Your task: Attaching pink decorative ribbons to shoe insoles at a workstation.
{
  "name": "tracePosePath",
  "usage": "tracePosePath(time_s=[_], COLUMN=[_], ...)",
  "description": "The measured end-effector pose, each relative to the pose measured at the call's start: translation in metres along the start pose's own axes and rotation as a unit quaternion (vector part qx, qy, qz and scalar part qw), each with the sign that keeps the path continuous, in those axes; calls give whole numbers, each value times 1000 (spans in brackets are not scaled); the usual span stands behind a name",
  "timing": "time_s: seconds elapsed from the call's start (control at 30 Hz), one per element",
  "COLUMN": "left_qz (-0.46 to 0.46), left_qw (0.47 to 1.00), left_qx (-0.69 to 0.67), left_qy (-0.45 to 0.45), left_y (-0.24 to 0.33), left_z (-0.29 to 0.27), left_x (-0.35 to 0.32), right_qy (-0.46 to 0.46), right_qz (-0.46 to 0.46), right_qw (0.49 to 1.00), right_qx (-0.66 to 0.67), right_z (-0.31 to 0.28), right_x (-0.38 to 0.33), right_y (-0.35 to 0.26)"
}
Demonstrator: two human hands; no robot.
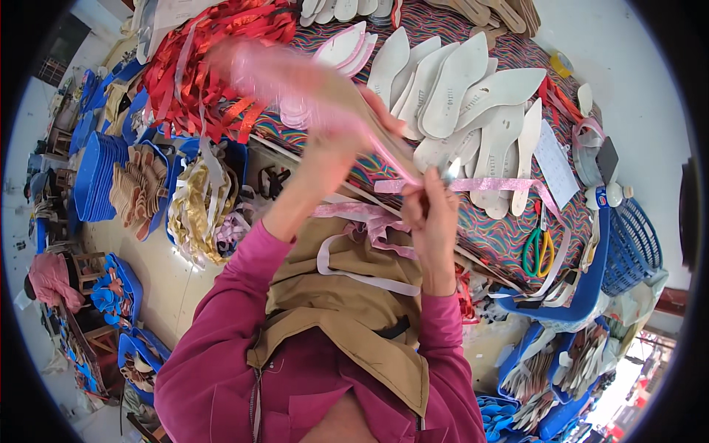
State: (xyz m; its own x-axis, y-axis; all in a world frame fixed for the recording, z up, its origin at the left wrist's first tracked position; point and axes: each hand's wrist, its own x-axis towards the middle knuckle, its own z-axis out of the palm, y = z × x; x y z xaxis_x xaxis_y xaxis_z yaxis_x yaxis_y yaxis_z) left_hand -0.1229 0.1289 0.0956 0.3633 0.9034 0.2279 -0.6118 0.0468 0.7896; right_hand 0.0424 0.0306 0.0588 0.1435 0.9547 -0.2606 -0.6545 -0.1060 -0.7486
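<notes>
A shoe insole with a pink edge, its far end blurred by motion, slants across the table's front. My left hand, partly smeared, is closed around it, fingers showing along its far side. At the insole's near end my right hand is closed in a pinch on a glittery pink ribbon, which trails away to the right. A small shiny metal piece shows by the right fingertips; its kind is unclear. Several white insoles lie just beyond, and pink-edged insoles lie at their left.
Red ribbon strips heap at the far left. Scissors with green and yellow handles lie right on the patterned table cover. More pink ribbon crosses my brown apron. A blue basket stands right; blue bins stand left.
</notes>
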Motion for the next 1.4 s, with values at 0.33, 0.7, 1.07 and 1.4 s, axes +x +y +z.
tracePosePath(time_s=[0.33, 0.7, 1.07, 1.4], left_qz=[-22, 231, 16, -38], left_qw=[674, 764, 915, 942], left_qx=[717, 600, 402, 333], left_qy=[177, 58, -18, 24], left_y=[-6, -27, -51, -51], left_z=[-154, -75, -27, -2], left_x=[90, 28, -21, 31], right_qy=[-23, -91, -143, 47], right_qz=[-326, -240, -391, -254], right_qw=[800, 441, 578, 911], right_qx=[-504, -860, -702, -322], right_z=[-46, -59, -64, -22], right_x=[3, 24, 31, 15], right_y=[7, 1, 9, -60])
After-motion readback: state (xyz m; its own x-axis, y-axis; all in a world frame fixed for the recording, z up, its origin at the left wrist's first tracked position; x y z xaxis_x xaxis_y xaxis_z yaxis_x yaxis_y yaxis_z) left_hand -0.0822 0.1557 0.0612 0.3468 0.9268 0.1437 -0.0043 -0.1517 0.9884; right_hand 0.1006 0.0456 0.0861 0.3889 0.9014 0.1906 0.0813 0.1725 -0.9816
